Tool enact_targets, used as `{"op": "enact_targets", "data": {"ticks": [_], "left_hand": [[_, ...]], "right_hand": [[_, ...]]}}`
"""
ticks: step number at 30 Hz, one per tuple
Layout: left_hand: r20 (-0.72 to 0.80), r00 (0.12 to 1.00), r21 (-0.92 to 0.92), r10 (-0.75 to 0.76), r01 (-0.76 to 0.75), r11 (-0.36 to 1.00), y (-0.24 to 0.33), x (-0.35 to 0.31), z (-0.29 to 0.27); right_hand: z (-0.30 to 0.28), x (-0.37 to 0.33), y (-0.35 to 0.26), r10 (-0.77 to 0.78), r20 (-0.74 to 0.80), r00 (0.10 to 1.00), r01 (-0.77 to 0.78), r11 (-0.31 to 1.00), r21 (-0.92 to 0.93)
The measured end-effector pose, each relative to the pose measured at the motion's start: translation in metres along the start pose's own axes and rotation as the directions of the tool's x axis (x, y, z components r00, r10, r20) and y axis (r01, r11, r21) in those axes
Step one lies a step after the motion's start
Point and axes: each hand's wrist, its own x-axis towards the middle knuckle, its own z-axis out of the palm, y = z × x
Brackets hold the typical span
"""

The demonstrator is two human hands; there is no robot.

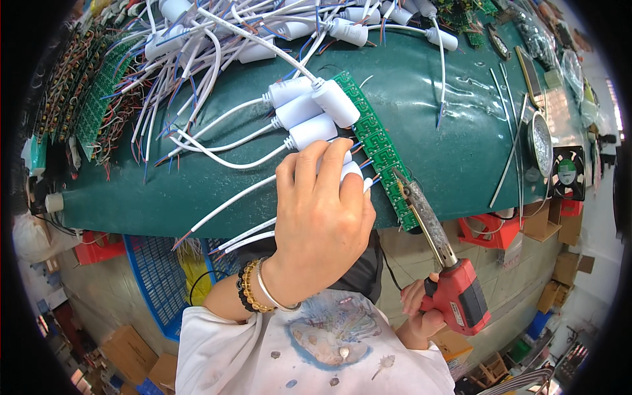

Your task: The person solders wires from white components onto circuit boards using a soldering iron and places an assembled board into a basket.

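My left hand (322, 210) is closed over a white plastic cylinder with a cable, its fingers curled round the piece and partly hiding it. Thin blue and brown wires run from there to a long green circuit board strip (375, 141) lying on the table. In my right hand (422, 308) is a red soldering gun (461, 296), held by its handle. Its metal barrel slants up to the board, and the tip is at or just above the strip's lower half. Beside my left fingers lie more white cylinders (313, 131), with white cables trailing left.
A heap of white cabled cylinders (257, 49) covers the far side of the green table (243, 191). Stacked circuit boards (99, 99) stand at the left. To the right are metal rods (510, 138), a round metal dish (540, 141) and a small black fan (567, 172).
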Motion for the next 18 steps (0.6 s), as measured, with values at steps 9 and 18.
{"op": "enact_targets", "data": {"ticks": [9, 18], "left_hand": [[0.001, 1.0, 0.017, 0.03, -0.03, 0.999, 0.001, 0.0, 0.001], [0.016, 1.0, 0.071, 0.023, -0.024, 0.997, 0.005, 0.001, -0.002]], "right_hand": [[0.012, 0.005, 0.0, -0.075, -0.075, 0.994, 0.08, 0.995, 0.058], [0.025, 0.02, -0.01, -0.037, -0.081, 0.996, 0.054, 0.974, 0.22]]}}
